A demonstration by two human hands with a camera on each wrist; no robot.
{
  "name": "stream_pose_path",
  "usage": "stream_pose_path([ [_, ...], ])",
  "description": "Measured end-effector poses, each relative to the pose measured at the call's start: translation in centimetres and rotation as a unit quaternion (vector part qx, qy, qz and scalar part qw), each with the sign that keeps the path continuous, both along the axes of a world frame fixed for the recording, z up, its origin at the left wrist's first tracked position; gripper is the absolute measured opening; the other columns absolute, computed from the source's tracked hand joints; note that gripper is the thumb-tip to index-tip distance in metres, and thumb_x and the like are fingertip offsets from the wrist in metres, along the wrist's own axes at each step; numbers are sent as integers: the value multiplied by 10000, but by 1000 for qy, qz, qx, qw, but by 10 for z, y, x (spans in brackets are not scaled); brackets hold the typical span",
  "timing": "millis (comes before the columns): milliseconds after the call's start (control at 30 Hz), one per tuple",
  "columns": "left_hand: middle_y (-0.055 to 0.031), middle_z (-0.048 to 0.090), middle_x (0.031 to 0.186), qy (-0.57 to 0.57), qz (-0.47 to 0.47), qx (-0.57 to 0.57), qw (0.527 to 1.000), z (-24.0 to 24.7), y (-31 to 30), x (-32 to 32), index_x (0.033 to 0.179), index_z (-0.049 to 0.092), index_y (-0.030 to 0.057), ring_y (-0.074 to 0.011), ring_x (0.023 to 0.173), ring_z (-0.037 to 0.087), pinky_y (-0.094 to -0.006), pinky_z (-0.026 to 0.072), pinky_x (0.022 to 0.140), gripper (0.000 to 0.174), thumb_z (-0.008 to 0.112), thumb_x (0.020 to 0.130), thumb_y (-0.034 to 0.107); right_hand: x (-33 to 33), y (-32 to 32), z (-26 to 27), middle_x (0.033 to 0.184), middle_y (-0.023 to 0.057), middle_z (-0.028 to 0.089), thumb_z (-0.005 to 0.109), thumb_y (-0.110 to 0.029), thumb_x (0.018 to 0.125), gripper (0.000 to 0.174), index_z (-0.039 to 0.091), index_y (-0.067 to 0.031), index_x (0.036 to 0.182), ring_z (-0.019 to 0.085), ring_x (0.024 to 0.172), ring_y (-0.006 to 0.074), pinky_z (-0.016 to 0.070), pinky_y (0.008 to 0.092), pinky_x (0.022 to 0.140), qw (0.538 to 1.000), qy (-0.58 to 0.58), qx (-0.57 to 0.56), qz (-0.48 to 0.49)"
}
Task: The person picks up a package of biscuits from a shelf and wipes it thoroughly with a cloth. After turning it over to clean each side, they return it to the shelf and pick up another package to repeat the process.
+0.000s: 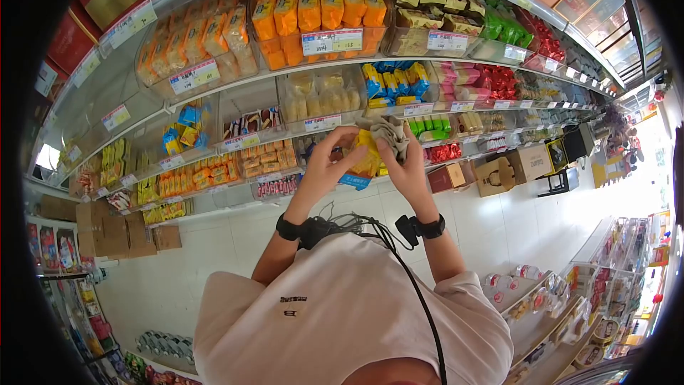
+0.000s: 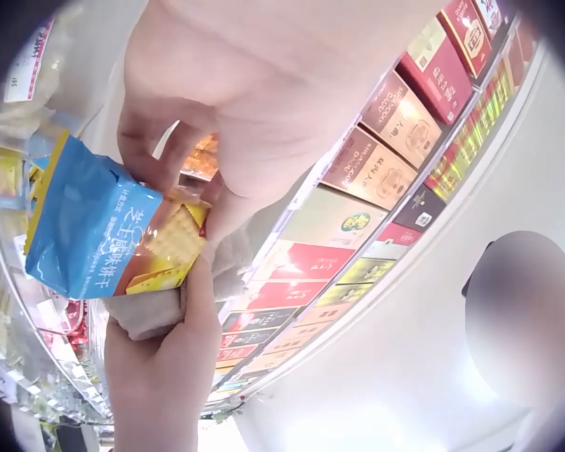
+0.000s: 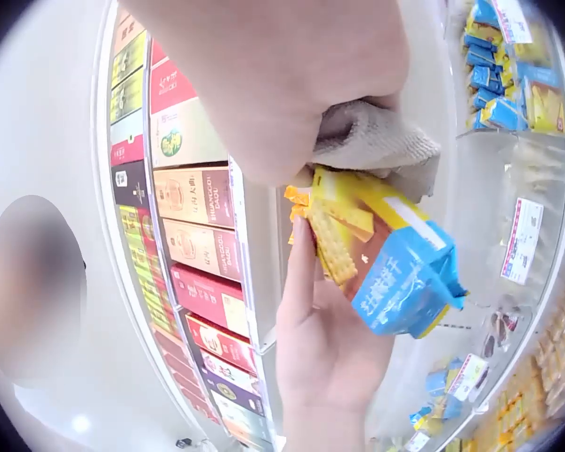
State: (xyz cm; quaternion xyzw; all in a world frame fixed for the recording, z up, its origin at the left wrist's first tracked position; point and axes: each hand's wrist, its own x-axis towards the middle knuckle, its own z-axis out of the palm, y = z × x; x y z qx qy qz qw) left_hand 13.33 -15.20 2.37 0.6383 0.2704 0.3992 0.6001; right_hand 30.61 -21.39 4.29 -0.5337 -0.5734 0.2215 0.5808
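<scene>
Cracker packet [image 1: 365,162], yellow and blue, is held up in front of the shelving in the head view, between both hands. The left hand [image 1: 324,165] curls its fingers round the packet's near side; the right hand [image 1: 407,171] bunches a grey cloth [image 1: 388,130] against the packet's top. Clear shelf bins [image 1: 320,96] of wrapped snacks stand just behind the hands, with price tags [image 1: 331,41] along their fronts; cardboard cartons [image 1: 509,167] sit on the white floor [image 1: 499,228] under the lowest shelf.

From the left wrist, the left hand [image 2: 254,85] is clamped on the packet [image 2: 89,235], thumb and fingers pinching its cracker-printed end; the cloth [image 2: 146,315] lies pressed beneath it by the right hand [image 2: 160,386]. Red and cream gift boxes [image 2: 395,141] line the shelf beyond.

From the right wrist, the right hand [image 3: 282,85] is closed over the cloth [image 3: 381,141], which touches the packet's [image 3: 395,264] yellow end; the left hand [image 3: 325,348] lies along the packet's underside.

As I judge it, the left hand grips one end only, so a firm push from the cloth could twist the packet loose and drop it to the floor; a hard squeeze could break the crackers inside. The bins are close behind, so a wide sweep of the cloth might catch a price tag or knock the stock.
</scene>
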Motion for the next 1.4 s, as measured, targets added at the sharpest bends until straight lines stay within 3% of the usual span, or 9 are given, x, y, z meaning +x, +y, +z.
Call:
stream_pose_path([
  [267, -51, 644, 1015, 108, -26, 52, 992, 21, -1, -10, 1160, 586, 29, -97, 909, 600, -247, 493, 655, 318, 735, 892, 115, -4, 1, -2, 980, 182, 645, 648, -91, 918, 228, 597, 42, 1096, 617, 854, 252, 487, 348, 780, 987, 52, -143, 59],
  [467, -48, 639, 1067, 70, -35, 78, 994, 2, -1, -10, 1214, 573, 33, -84, 932, 584, -231, 486, 668, 358, 731, 900, 102, -6, 2, -6, 883, 204, 627, 669, -21, 850, 189, 571, 38, 1000, 613, 777, 350, 487, 371, 712, 987, -158, 11, -15],
  [567, -55, 647, 1086, 41, -13, 59, 997, 4, -5, -10, 1247, 563, 26, -107, 978, 603, -242, 505, 705, 358, 703, 927, 108, -8, 0, 1, 908, 149, 634, 637, -44, 904, 156, 568, 37, 1018, 605, 772, 256, 480, 339, 701, 994, -92, -32, -39],
  [700, -50, 657, 1102, -31, 13, -3, 999, 1, -3, -9, 1245, 566, 19, -111, 988, 626, -250, 531, 768, 325, 670, 960, 134, -19, 2, 14, 1004, 33, 609, 528, -169, 1028, 233, 550, 21, 1161, 508, 856, 79, 459, 255, 728, 984, 164, -48, -54],
  [833, -39, 650, 1094, -82, 69, -6, 994, 4, -2, -1, 1258, 567, 25, -94, 987, 612, -237, 519, 788, 313, 646, 984, 153, -33, 2, -10, 1106, 72, 629, 530, -183, 1035, 356, 476, 32, 1314, 547, 959, 101, 470, 266, 839, 996, 80, -37, 17],
  [933, -45, 644, 1092, -126, 57, -136, 981, 22, -3, -9, 1245, 571, 25, -90, 996, 601, -228, 510, 784, 300, 631, 997, 182, -29, -13, -7, 1206, 94, 606, 533, -166, 1033, 397, 447, 40, 1361, 540, 1094, 138, 442, 302, 957, 968, 140, -189, 88],
  [1067, -52, 625, 1139, -217, 92, -150, 960, 23, 0, 3, 1257, 547, 13, -85, 989, 587, -220, 480, 798, 332, 594, 1021, 241, -34, -19, -13, 1267, 109, 591, 574, -172, 1015, 434, 450, 48, 1368, 531, 1155, 154, 418, 314, 1008, 980, 120, -124, 97],
  [1267, -57, 609, 1186, -84, 108, -89, 987, 11, 0, 19, 1354, 480, -5, -104, 1010, 596, -239, 478, 810, 502, 642, 991, 301, -13, -15, -17, 1211, 150, 620, 627, -165, 980, 427, 496, 41, 1330, 581, 1073, 166, 476, 336, 921, 994, 73, -71, 42],
  [1400, -83, 657, 1108, -4, 100, -39, 994, 6, -5, 34, 1364, 470, -24, -98, 920, 607, -256, 484, 751, 554, 660, 976, 322, -3, -18, -18, 1060, 90, 642, 630, -143, 978, 326, 548, 27, 1244, 573, 946, 119, 479, 296, 823, 995, -92, 4, -31],
])
